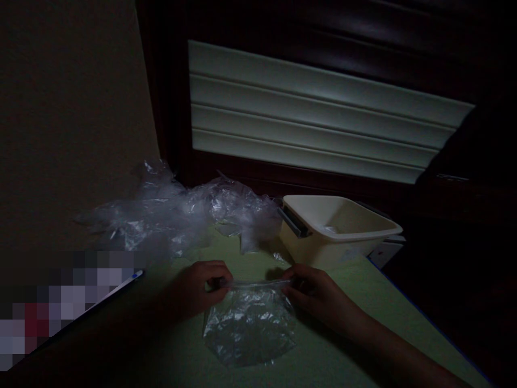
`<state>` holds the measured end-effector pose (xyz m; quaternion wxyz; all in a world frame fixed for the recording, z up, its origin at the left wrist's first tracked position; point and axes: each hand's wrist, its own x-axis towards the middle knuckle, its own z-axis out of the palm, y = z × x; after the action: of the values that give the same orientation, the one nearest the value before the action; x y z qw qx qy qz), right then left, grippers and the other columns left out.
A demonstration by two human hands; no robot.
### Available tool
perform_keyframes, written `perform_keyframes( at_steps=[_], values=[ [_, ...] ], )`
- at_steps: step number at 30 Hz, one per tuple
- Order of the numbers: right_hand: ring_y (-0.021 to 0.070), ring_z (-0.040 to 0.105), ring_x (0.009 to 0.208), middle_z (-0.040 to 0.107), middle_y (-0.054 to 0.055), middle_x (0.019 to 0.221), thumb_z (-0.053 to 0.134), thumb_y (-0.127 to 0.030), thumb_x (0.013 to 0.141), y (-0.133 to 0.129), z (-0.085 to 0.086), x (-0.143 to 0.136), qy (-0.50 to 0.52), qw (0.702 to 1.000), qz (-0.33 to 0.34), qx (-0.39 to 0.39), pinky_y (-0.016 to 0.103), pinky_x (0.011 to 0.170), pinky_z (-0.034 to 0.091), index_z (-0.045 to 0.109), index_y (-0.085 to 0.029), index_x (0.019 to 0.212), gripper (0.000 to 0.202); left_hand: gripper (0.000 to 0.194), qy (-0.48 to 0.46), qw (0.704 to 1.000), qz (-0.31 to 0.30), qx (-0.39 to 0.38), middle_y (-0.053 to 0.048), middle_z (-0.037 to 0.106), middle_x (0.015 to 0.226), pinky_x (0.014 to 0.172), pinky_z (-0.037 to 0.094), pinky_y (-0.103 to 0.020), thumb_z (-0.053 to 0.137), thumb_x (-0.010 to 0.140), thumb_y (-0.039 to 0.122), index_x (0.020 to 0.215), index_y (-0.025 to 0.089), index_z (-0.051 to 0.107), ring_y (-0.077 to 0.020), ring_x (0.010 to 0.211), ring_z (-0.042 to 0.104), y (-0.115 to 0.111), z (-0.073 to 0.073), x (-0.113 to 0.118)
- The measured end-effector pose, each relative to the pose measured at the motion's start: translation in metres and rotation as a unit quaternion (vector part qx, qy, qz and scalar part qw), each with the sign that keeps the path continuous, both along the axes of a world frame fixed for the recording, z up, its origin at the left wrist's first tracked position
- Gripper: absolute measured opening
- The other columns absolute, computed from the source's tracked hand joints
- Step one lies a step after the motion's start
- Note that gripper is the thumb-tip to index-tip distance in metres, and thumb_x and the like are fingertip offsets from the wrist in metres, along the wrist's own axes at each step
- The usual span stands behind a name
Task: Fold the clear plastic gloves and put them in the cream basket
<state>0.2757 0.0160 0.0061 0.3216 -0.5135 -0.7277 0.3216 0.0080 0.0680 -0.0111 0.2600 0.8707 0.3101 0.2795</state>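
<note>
A clear plastic bag (250, 328) lies over the green tabletop, its top edge stretched between my two hands. My left hand (205, 288) pinches the left end of that edge between thumb and fingers. At the right end, my right hand (309, 288) grips the same edge with its fingertips. The bag looks flat and crinkled, and I cannot make out anything inside it. Dim light hides the finer detail of the fingers.
Behind my left hand is a heap of crumpled clear plastic bags (173, 210). A cream plastic bin (323, 250) with dark handles stands at the back right, near the table's edge. A slatted panel (302, 113) rises beyond; a blurred-out screen-like area lies at left.
</note>
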Motion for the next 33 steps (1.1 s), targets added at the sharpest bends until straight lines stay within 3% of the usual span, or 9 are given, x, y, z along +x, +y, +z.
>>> perform_keyframes(
  at_steps=[5, 8, 13, 17, 20, 25, 29, 33],
  values=[
    [0.0172, 0.058, 0.065, 0.066, 0.005, 0.077, 0.057, -0.026, 0.080, -0.002, 0.005, 0.000, -0.008, 1.000, -0.006, 0.018, 0.027, 0.057, 0.044, 0.062, -0.016, 0.090, 0.016, 0.011, 0.000, 0.999, -0.004, 0.032, 0.000, 0.054, 0.071, 0.058, 0.039, -0.021, 0.047, 0.077, 0.014, 0.073, 0.016, 0.057, -0.0113, 0.061, 0.052, 0.000, -0.003, -0.001],
    [0.0152, 0.056, 0.064, 0.063, 0.004, 0.073, 0.055, -0.015, 0.079, -0.003, 0.007, 0.000, -0.039, 0.998, 0.006, 0.038, 0.025, 0.056, 0.042, 0.062, -0.016, 0.081, 0.007, 0.013, 0.009, 0.998, -0.006, 0.057, 0.000, 0.054, 0.074, 0.060, 0.039, -0.022, 0.046, 0.074, 0.007, 0.075, 0.017, 0.056, -0.0116, 0.064, 0.053, -0.002, -0.004, -0.001],
    [0.0146, 0.057, 0.070, 0.060, 0.005, 0.079, 0.050, 0.000, 0.076, -0.008, 0.011, 0.000, -0.122, 0.985, 0.071, 0.098, 0.025, 0.061, 0.044, 0.061, -0.015, 0.077, 0.018, 0.017, 0.053, 0.988, -0.019, 0.141, -0.003, 0.055, 0.079, 0.066, 0.039, -0.027, 0.044, 0.081, 0.003, 0.077, 0.017, 0.053, -0.0166, 0.075, 0.051, -0.009, -0.005, -0.001],
    [0.0162, 0.057, 0.073, 0.060, 0.007, 0.084, 0.046, 0.000, 0.079, -0.014, 0.015, -0.001, -0.196, 0.965, 0.117, 0.132, 0.027, 0.062, 0.046, 0.062, -0.015, 0.081, 0.022, 0.020, 0.152, 0.954, -0.015, 0.259, -0.003, 0.056, 0.081, 0.065, 0.040, -0.029, 0.043, 0.080, -0.001, 0.080, 0.017, 0.053, -0.0179, 0.074, 0.050, -0.012, -0.005, 0.000],
    [0.0163, 0.056, 0.072, 0.061, 0.007, 0.085, 0.046, 0.002, 0.076, -0.017, 0.020, -0.001, -0.252, 0.945, 0.144, 0.150, 0.026, 0.061, 0.045, 0.063, -0.014, 0.083, 0.025, 0.022, 0.185, 0.941, -0.003, 0.283, -0.003, 0.056, 0.079, 0.063, 0.041, -0.028, 0.045, 0.075, -0.003, 0.078, 0.017, 0.052, -0.0177, 0.072, 0.050, -0.014, -0.002, 0.001],
    [0.0163, 0.058, 0.073, 0.063, 0.007, 0.086, 0.049, -0.002, 0.078, -0.023, 0.027, -0.004, -0.284, 0.926, 0.193, 0.160, 0.026, 0.065, 0.045, 0.067, -0.016, 0.086, 0.024, 0.022, 0.189, 0.936, -0.001, 0.298, -0.003, 0.058, 0.080, 0.061, 0.040, -0.027, 0.047, 0.073, -0.004, 0.078, 0.017, 0.051, -0.0173, 0.070, 0.050, -0.020, 0.002, 0.002],
    [0.0185, 0.060, 0.083, 0.066, 0.008, 0.095, 0.048, -0.006, 0.081, -0.026, 0.030, -0.008, -0.271, 0.923, 0.225, 0.155, 0.028, 0.074, 0.047, 0.065, -0.017, 0.105, 0.031, 0.023, 0.193, 0.916, 0.000, 0.351, -0.002, 0.057, 0.076, 0.059, 0.036, -0.028, 0.045, 0.078, -0.005, 0.076, 0.017, 0.051, -0.0168, 0.067, 0.049, -0.018, 0.000, 0.002],
    [0.0181, 0.061, 0.077, 0.068, 0.007, 0.089, 0.046, -0.006, 0.084, -0.027, 0.030, -0.011, -0.295, 0.911, 0.231, 0.174, 0.028, 0.070, 0.047, 0.067, -0.018, 0.094, 0.026, 0.023, 0.205, 0.889, -0.028, 0.408, -0.001, 0.056, 0.073, 0.059, 0.034, -0.030, 0.046, 0.083, -0.002, 0.074, 0.018, 0.051, -0.0169, 0.065, 0.048, -0.011, -0.001, 0.000]
  ],
)
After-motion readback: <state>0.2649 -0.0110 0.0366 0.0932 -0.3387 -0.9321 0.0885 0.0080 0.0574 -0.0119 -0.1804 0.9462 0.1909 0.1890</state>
